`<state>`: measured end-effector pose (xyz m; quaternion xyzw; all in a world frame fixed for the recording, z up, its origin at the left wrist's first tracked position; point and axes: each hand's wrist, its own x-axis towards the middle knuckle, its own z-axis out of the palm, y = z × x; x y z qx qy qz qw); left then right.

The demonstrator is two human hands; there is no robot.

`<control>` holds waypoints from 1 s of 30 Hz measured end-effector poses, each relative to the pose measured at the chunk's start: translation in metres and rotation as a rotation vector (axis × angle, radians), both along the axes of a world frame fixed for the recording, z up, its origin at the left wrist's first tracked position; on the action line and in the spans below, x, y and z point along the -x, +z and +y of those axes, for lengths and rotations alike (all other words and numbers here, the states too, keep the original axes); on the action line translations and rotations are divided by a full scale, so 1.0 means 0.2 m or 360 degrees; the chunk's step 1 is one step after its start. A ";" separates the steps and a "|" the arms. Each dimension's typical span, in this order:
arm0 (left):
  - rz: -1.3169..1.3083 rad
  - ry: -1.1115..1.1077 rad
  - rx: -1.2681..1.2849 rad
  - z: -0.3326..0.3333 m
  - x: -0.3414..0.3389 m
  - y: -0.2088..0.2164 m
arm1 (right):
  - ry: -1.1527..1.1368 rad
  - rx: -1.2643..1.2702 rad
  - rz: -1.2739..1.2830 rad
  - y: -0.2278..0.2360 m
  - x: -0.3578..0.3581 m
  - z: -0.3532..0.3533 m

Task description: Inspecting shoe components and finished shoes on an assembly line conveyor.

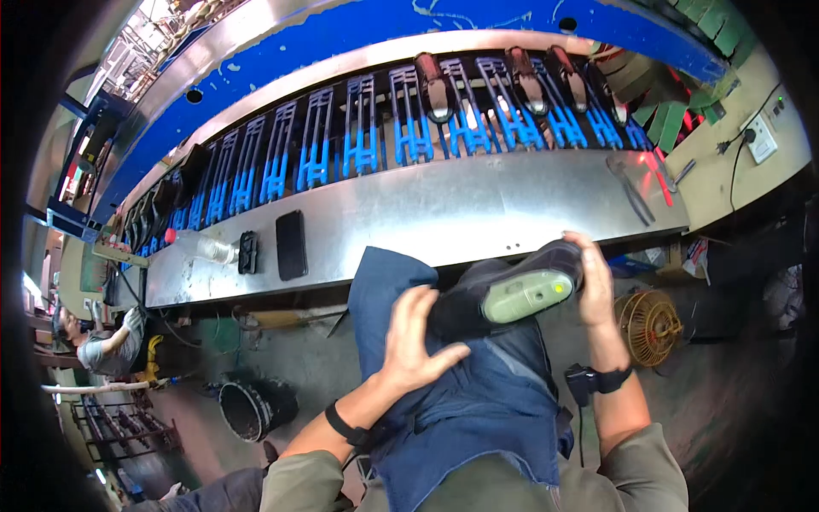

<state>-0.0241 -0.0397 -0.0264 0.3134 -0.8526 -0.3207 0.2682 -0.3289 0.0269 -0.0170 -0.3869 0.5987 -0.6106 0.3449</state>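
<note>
Over my lap, a dark shoe upper (467, 300) lies tilted on the blue apron (486, 410). A smooth, pale green oval piece (522, 298) shows in it, with a yellow spot near one end; I cannot tell whether it is a last or a sole. My right hand (595, 282) holds the shoe upper at its right end, fingers bent over the edge. Beside the left end is my left hand (416, 341), slightly blurred, its fingers up and its thumb spread away; whether it touches the upper is unclear.
Beyond the metal bench (409, 209) runs a line of blue racks (316, 162), several bearing shoes (437, 90). Pincers (631, 192), a phone (291, 245) and a plastic bottle (205, 247) lie on the bench. A fan (650, 327) and bucket (256, 408) stand below; another person (111, 346) works at far left.
</note>
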 end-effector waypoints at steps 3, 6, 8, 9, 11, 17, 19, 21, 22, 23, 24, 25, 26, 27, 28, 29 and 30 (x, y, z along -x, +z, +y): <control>-0.0081 -0.0220 -0.0017 -0.07 0.26 -0.11 | -0.0040 -0.0142 0.0376 -0.33 0.02 -0.05; -0.0200 -0.0235 -0.0432 -0.21 0.32 -0.04 | -0.0019 -0.0316 0.0118 -0.24 0.04 -0.21; -0.0077 -0.0039 -0.0758 -0.39 0.33 0.00 | 0.0200 -0.0313 -0.0021 -0.24 0.11 -0.49; -0.0055 0.0104 -0.0856 -0.51 0.33 0.00 | 0.0420 -0.0308 -0.0312 -0.19 0.12 -0.69; 0.0024 0.0481 -0.0962 -0.84 0.31 0.11 | 0.0638 -0.0558 -0.0792 -0.16 0.18 -1.10; 0.0397 0.1260 -0.0493 -2.09 -0.24 -0.18 | 0.0190 -0.0428 0.1484 -0.58 0.08 -2.23; -0.0264 0.1048 0.0010 -2.45 -0.53 -0.41 | 0.0419 -0.0496 0.1397 -0.87 0.12 -2.58; -0.0419 0.0934 0.0370 -2.55 -0.59 -0.58 | 0.0436 -0.0105 0.1460 -1.07 0.14 -2.66; -0.0540 0.1052 0.0130 -2.51 -0.55 -0.54 | 0.0453 -0.0269 0.1438 -1.06 0.16 -2.66; -0.0663 0.1179 -0.0098 -2.45 -0.51 -0.46 | 0.0473 -0.0414 0.1408 -0.98 0.15 -2.63; -0.0723 0.1297 -0.0009 -2.39 -0.50 -0.42 | 0.0487 -0.0542 0.1388 -0.86 0.16 -2.61; -0.0980 0.1349 0.0095 -2.31 -0.45 -0.38 | 0.0468 -0.0507 0.1398 -0.71 0.19 -2.56; -0.1199 0.0949 0.0273 -2.19 -0.34 -0.26 | 0.0589 -0.0711 0.1067 -0.55 0.25 -2.46; -0.1215 0.0628 0.0307 -2.02 -0.16 -0.10 | 0.0711 -0.0904 0.0729 -0.40 0.31 -2.32; -0.1064 0.0394 0.0356 -1.92 -0.15 -0.11 | 0.0568 -0.0718 0.0123 -0.23 0.28 -2.14; -0.0962 0.0106 0.0181 -1.73 0.12 0.17 | 0.0373 -0.0543 -0.0478 -0.15 0.32 -1.89; -0.0631 -0.0235 0.0345 -1.62 0.28 0.30 | 0.0418 -0.0551 -0.0720 -0.10 0.37 -1.68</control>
